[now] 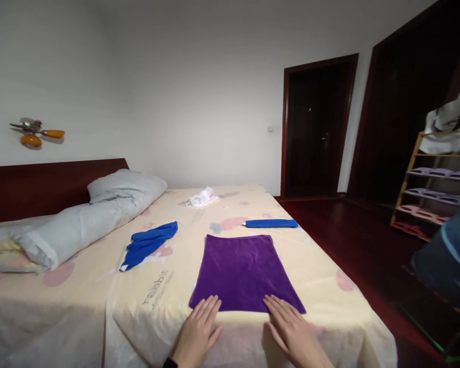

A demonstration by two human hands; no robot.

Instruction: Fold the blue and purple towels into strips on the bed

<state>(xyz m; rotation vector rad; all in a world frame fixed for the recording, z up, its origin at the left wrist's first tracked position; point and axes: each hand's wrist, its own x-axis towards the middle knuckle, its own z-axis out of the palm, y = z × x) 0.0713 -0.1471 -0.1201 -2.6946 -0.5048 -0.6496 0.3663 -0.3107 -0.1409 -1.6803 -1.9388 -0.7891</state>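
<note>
A purple cloth (pixel 243 271) lies spread flat on the bed, its near edge close to the bed's front edge. My left hand (pixel 199 327) rests with flat, stretched fingers on the cloth's near left corner. On the near edge toward the right corner, the fingertips of my right hand (pixel 291 327) lie flat. Neither hand grips anything. Beyond the purple cloth, a blue cloth folded into a narrow strip (pixel 272 224) lies at the right. A crumpled blue cloth (pixel 149 245) is to the left.
The bed sheet (pixel 184 255) is cream with pink shapes. Further back on it sits a white plastic bag (pixel 201 198). A rolled grey quilt (pixel 95 220) lies at the left by the headboard (pixel 53 186). A shoe rack (pixel 410 168) stands at the right.
</note>
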